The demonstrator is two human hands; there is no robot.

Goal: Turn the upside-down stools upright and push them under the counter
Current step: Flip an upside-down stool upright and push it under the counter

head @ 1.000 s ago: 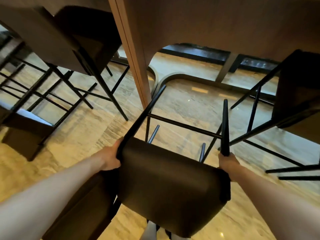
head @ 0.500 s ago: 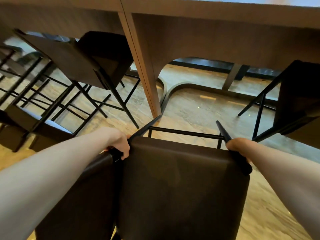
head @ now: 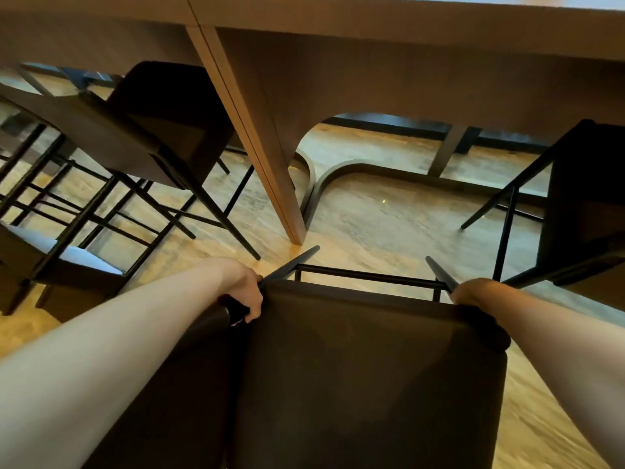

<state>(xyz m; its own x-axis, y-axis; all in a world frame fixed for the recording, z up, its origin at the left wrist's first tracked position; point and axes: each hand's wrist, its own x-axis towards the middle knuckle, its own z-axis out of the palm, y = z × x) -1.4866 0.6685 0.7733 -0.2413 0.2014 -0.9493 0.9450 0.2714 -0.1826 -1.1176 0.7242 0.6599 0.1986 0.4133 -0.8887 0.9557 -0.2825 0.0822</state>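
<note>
Nearest the camera, a dark brown stool (head: 365,377) fills the lower centre of the view, its seat facing the camera and its black legs pointing away toward the counter. Two leg tips project beyond the far seat edge, with a black crossbar (head: 368,276) spanning between them. A second dark seat surface (head: 162,394) lies against the stool's left side; what it belongs to cannot be determined.

The left hand (head: 244,290) is closed around the stool's frame at the far-left corner of the seat, fingers wrapped over the black tube. The right hand (head: 473,294) sits on the far-right corner at the base of the right leg; it appears closed on the frame, though its fingers are hidden behind the seat edge. Both forearms extend forward from the lower corners.

Beyond the stool lies a wood-pattern floor (head: 389,218). A wooden counter (head: 372,62) spans the top, with a vertical panel (head: 267,170) descending to the floor just beyond the left leg tip. The stool is in front of the counter, not under it.

At left, another stool (head: 135,137) stands under the counter, with further black-framed stools (head: 67,218) beside it. At right, a dark stool (head: 585,198) stands partly under the counter edge.
</note>
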